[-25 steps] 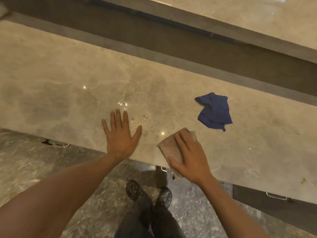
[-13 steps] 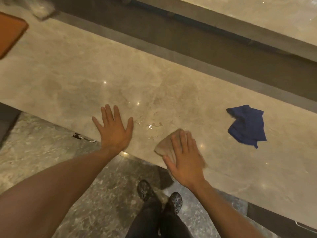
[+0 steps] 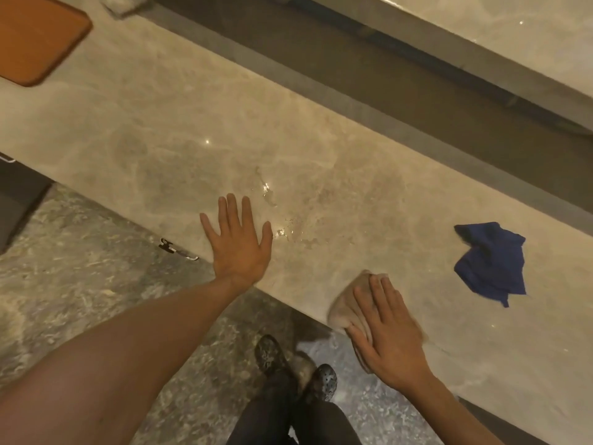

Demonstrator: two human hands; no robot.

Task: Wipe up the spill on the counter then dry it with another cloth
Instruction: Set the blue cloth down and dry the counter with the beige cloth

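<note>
A small clear spill [image 3: 282,220] glistens on the beige marble counter [image 3: 160,149]. My left hand [image 3: 239,242] lies flat on the counter with fingers spread, just left of the spill. My right hand [image 3: 385,329] presses flat on a tan cloth [image 3: 345,303] at the counter's near edge, to the right of and below the spill. A crumpled blue cloth [image 3: 491,264] lies on the counter further right, untouched.
An orange-brown board [image 3: 35,43] sits at the counter's far left. Behind the counter runs a dark recessed channel [image 3: 385,85], with another marble ledge [image 3: 513,30] beyond. My shoes [image 3: 295,367] stand on the mottled grey floor below the counter edge.
The view has swung left, bringing the orange board into sight. My right hand with the tan cloth has slid right, away from the spill. My left hand stays flat.
</note>
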